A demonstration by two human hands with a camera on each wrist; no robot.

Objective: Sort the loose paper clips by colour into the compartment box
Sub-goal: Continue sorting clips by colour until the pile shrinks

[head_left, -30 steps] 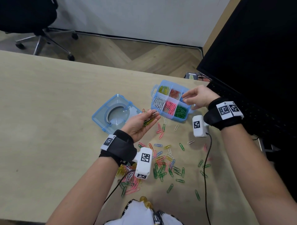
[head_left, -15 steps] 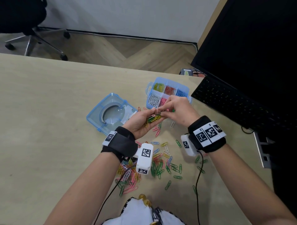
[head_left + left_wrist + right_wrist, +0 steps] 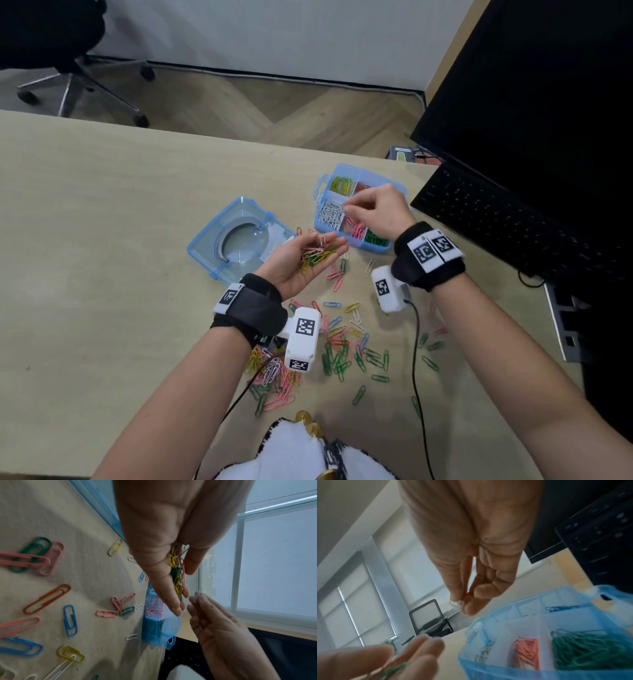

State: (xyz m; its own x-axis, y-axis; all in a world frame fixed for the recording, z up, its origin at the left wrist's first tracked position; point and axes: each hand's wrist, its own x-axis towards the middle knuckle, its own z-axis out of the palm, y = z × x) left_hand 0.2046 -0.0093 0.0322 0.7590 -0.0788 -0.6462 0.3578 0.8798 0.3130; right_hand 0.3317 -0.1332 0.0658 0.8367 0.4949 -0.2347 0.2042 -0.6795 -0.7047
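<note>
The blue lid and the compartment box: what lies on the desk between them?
In the head view, the left hand, cupping mixed clips, hovers between lid and box; few loose clips beneath.

Two hands (image 3: 301, 260), one compartment box (image 3: 394, 186) with six compartments, one lid (image 3: 205, 240), one keyboard (image 3: 513, 219)
</note>
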